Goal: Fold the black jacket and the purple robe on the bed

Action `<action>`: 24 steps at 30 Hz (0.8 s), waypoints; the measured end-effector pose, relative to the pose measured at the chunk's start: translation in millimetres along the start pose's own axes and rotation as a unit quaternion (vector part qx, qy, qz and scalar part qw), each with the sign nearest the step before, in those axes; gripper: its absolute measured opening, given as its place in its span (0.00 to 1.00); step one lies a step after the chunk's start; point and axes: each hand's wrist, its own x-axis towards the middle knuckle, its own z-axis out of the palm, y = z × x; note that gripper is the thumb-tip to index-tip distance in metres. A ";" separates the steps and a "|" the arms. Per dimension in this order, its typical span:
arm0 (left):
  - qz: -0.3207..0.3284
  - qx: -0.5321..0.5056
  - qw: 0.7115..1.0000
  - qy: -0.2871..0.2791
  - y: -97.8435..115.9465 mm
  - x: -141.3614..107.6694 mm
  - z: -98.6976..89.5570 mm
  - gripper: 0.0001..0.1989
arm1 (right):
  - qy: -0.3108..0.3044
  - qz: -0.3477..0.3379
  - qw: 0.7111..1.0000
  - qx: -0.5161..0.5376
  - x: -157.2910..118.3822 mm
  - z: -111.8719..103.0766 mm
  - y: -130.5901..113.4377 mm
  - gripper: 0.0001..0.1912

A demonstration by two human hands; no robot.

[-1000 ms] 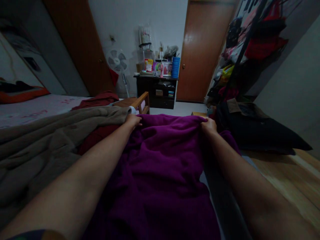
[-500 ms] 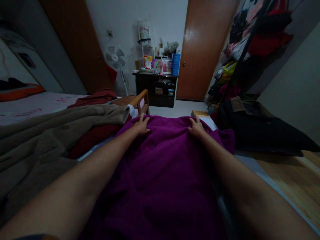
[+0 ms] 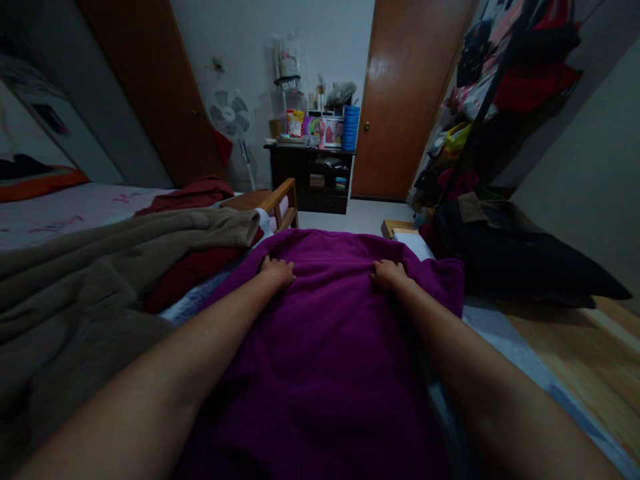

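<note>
A large purple cloth (image 3: pixel 320 333), perhaps a garment or blanket, lies spread in front of me, its far edge slightly wavy. My left hand (image 3: pixel 278 272) presses on its far left part, fingers curled into the fabric. On the far right part, my right hand (image 3: pixel 390 273) has its fingers bent and closed on the cloth too. Straight creases run across the fabric between both hands. Beyond the hands, a strip of the cloth extends toward the bed's end.
A brown fleece garment (image 3: pixel 115 267) lies left over dark red cloth (image 3: pixel 195 273). Wooden bed rail (image 3: pixel 280 200) stands beyond it. To the right are a dark folded pile (image 3: pixel 520 253) and a wooden surface (image 3: pixel 560 340). A fan (image 3: pixel 235 120) and black cabinet (image 3: pixel 310 180) stand behind.
Both hands have drawn back toward me from the cloth's far edge. Their fingers, spread earlier, are now curled into the fabric. Creases between them look straighter.
</note>
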 end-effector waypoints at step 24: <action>0.222 -0.172 0.959 -0.035 72.2 -274.0 7.2 0.34 | 0.060 0.012 0.995 -0.075 -178.5 -19.1 27.6 0.31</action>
